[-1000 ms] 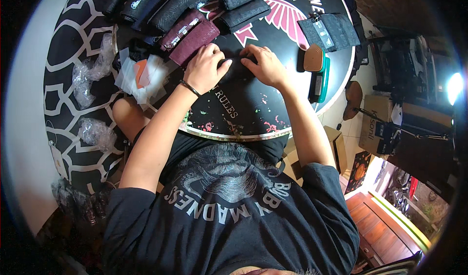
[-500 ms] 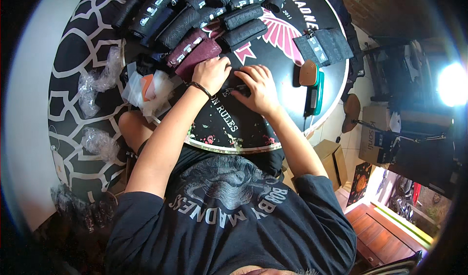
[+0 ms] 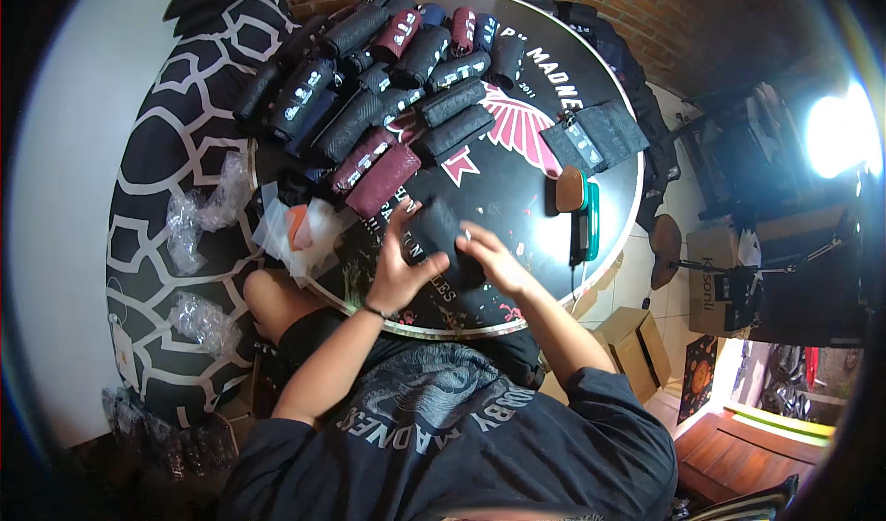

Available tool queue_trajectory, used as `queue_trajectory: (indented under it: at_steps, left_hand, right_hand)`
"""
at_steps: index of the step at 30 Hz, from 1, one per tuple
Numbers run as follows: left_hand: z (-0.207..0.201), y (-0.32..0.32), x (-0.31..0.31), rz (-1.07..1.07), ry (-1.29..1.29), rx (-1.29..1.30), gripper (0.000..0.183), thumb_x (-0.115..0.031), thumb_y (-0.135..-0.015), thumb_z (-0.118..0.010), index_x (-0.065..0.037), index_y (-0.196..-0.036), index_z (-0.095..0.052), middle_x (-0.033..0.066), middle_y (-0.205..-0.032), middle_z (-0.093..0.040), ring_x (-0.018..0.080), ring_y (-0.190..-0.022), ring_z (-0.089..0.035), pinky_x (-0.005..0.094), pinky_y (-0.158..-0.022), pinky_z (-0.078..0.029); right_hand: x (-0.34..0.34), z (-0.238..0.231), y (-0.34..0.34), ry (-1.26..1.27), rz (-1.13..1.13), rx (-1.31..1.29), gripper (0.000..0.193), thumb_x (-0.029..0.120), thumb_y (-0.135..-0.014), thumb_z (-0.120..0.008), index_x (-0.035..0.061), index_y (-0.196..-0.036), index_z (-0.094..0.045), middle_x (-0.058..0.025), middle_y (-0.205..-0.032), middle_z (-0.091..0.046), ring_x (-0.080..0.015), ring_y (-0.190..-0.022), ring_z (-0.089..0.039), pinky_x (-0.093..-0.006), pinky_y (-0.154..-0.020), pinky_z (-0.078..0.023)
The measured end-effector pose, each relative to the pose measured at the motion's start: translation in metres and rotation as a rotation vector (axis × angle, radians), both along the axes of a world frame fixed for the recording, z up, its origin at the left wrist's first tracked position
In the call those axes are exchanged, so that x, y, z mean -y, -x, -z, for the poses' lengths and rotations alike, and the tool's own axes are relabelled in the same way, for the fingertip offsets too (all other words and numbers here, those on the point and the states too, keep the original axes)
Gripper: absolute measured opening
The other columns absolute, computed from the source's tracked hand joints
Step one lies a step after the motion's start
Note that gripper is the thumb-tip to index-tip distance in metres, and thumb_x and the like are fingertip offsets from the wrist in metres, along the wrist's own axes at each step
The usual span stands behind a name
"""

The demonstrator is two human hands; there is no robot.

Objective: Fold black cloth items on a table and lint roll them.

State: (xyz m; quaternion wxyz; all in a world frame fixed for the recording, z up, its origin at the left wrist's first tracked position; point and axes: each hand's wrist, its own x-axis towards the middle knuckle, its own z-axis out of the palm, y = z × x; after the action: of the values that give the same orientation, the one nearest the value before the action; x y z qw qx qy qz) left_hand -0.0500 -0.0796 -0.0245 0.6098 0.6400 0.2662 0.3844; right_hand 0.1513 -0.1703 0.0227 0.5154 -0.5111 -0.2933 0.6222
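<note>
A black rolled pouch (image 3: pixel 439 224), dark and slightly blurred, is between my hands over the near half of the round table. At its left side my left hand (image 3: pixel 399 267) has its fingers along the pouch and its thumb held wide across the near end. Against the right side rest the bent fingertips of my right hand (image 3: pixel 494 261). The exact contact under the fingers is partly hidden. Just beyond my left hand lies a maroon rolled pouch (image 3: pixel 386 179), with a heap of black, maroon and navy rolled pouches (image 3: pixel 346 126) behind it.
The round black table (image 3: pixel 526 221) has a printed pink wing. An opened-out dark pouch (image 3: pixel 595 136) lies far right, near a green-handled tool (image 3: pixel 592 221) with a brown pad. Left are clear plastic sleeves (image 3: pixel 318 239) and crumpled plastic (image 3: pixel 205 323). A cardboard box (image 3: pixel 637 350) stands right.
My hands have drawn nearer to me, and the black pouch now shows between them. My left hand has turned with its thumb spread. The view has shifted, showing more of the far side.
</note>
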Motion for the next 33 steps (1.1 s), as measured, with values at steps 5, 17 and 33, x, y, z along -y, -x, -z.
queue_trajectory:
  at_steps: [5, 17, 33]
  left_hand:
    - [-0.020, -0.004, 0.052, 0.114, 0.535, 0.210, 0.074, -0.018, -0.107, -0.073, -0.001, -0.169, -0.036, 0.0171, -0.157, -0.066, 0.0241, -0.143, -0.063, 0.0395, -0.122, -0.048]
    - [-0.021, 0.003, 0.023, -0.236, 0.258, 0.096, 0.064, -0.018, -0.107, -0.075, -0.007, -0.163, -0.047, 0.0088, -0.128, -0.066, 0.0176, -0.112, -0.066, 0.0333, -0.104, -0.054]
    - [-0.282, -0.001, 0.063, 0.528, -0.048, 0.869, 0.090, -0.078, -0.113, -0.032, -0.008, -0.166, -0.050, 0.0383, -0.148, -0.058, 0.0541, -0.148, -0.050, 0.0661, -0.124, -0.040]
  right_hand:
    - [0.043, 0.045, 0.037, 0.194, 0.005, -0.348, 0.050, 0.038, -0.119, -0.051, -0.0031, -0.142, -0.066, -0.0053, -0.133, -0.072, -0.0166, -0.121, -0.066, -0.0318, -0.107, -0.051]
    - [0.052, 0.005, 0.071, -0.209, -0.154, 0.573, 0.085, 0.038, -0.099, -0.086, -0.0004, -0.157, -0.037, -0.0329, -0.138, -0.065, -0.0474, -0.127, -0.069, -0.0493, -0.108, -0.055]
    - [-0.118, 0.091, -0.109, -0.199, 0.788, 0.773, 0.092, 0.034, -0.100, -0.084, -0.0002, -0.169, -0.033, -0.0258, -0.148, -0.063, -0.0316, -0.128, -0.066, -0.0404, -0.111, -0.051]
